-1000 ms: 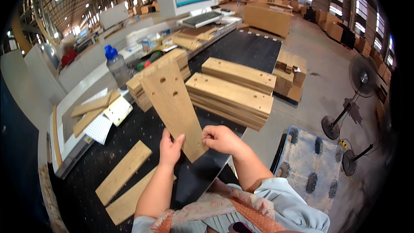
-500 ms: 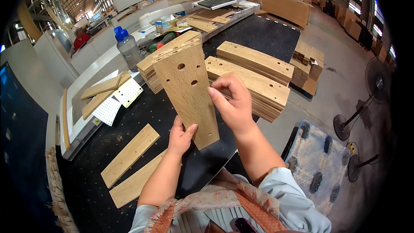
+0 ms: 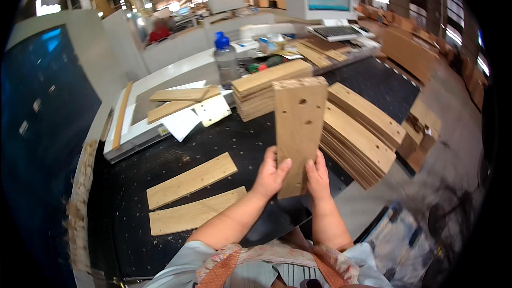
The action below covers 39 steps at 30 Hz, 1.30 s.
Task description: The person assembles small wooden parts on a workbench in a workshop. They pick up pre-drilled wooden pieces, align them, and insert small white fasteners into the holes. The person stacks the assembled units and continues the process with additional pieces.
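Through the head view I locate the reference item, a long, flat, light-brown wooden board with drilled holes [image 3: 290, 138], held above a black, flat worktable with pale dots [image 3: 125, 218]. I have the bare left hand [image 3: 271, 175] closed on the board's left edge near its near end, thumb on the face. I have the bare right hand [image 3: 318, 177] closed on the opposite edge; I cannot tell how its hidden fingers sit. Left of the board, two loose light-brown wooden planks [image 3: 192, 180] lie apart on the worktable. Beyond the board, to its left, I note a stack of light-brown boards [image 3: 261, 101] and a translucent blue-capped bottle [image 3: 226, 66]. To its right lie two board stacks [image 3: 357, 138].
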Each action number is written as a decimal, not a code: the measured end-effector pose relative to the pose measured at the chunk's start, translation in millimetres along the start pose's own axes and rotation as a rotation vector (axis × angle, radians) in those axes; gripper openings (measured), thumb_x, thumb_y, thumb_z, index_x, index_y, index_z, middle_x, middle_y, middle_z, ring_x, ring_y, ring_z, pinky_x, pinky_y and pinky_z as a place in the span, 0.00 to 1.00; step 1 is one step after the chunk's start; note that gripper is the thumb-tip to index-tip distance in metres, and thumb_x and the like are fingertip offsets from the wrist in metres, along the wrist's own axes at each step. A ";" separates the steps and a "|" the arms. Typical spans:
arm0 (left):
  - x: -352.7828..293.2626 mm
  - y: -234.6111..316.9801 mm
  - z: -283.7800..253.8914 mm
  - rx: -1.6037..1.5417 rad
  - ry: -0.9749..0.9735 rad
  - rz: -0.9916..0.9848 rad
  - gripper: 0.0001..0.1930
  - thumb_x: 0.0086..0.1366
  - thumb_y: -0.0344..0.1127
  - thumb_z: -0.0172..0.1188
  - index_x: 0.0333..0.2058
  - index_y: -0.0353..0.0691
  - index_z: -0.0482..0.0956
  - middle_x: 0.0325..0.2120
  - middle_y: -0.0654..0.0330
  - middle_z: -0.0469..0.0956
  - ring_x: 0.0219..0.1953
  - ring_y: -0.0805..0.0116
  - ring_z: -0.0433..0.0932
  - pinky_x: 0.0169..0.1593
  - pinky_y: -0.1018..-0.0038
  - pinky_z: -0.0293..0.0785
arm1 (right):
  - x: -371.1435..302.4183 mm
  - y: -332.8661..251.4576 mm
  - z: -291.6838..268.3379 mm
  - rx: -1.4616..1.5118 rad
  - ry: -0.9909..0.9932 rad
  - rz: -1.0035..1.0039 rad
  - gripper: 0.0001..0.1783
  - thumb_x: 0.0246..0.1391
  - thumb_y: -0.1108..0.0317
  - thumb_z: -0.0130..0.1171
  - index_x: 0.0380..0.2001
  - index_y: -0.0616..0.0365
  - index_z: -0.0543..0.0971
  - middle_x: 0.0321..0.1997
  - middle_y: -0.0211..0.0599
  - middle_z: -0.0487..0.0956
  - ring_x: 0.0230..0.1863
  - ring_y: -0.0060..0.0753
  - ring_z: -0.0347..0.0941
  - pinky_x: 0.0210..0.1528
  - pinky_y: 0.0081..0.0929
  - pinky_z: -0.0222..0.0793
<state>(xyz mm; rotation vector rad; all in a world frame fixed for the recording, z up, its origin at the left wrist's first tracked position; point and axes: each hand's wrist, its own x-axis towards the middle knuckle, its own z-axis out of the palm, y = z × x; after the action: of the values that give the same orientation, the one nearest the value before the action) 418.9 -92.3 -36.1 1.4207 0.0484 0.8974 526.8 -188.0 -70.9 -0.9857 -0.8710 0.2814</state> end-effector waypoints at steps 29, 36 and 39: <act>-5.9 17.3 -2.6 -0.429 -0.208 -0.242 0.37 0.64 0.57 0.55 0.60 0.33 0.59 0.55 0.54 0.68 0.57 0.64 0.68 0.60 0.68 0.64 | -29.4 -46.6 32.6 -0.737 0.062 -0.053 0.70 0.25 0.60 0.77 0.66 0.69 0.42 0.62 0.61 0.57 0.64 0.59 0.56 0.63 0.43 0.56; -1.0 10.1 -5.6 -0.204 -0.085 -0.110 0.31 0.68 0.55 0.49 0.57 0.32 0.65 0.52 0.56 0.72 0.54 0.68 0.69 0.58 0.71 0.64 | -33.6 -31.3 -4.5 -0.317 -0.060 -0.014 0.67 0.27 0.65 0.74 0.68 0.63 0.42 0.66 0.51 0.56 0.67 0.48 0.56 0.66 0.42 0.54; 0.0 4.8 -9.1 -0.121 -0.043 -0.091 0.28 0.70 0.52 0.47 0.55 0.32 0.68 0.50 0.57 0.73 0.53 0.69 0.70 0.57 0.73 0.63 | -36.2 -43.8 -12.6 -0.129 -0.082 0.025 0.68 0.28 0.69 0.74 0.69 0.62 0.40 0.70 0.47 0.51 0.71 0.44 0.49 0.70 0.40 0.45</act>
<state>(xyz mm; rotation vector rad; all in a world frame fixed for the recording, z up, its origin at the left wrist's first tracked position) 411.7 -85.3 -33.8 1.3148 0.0253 0.7818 505.9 -240.4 -56.9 -1.1117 -0.9608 0.2914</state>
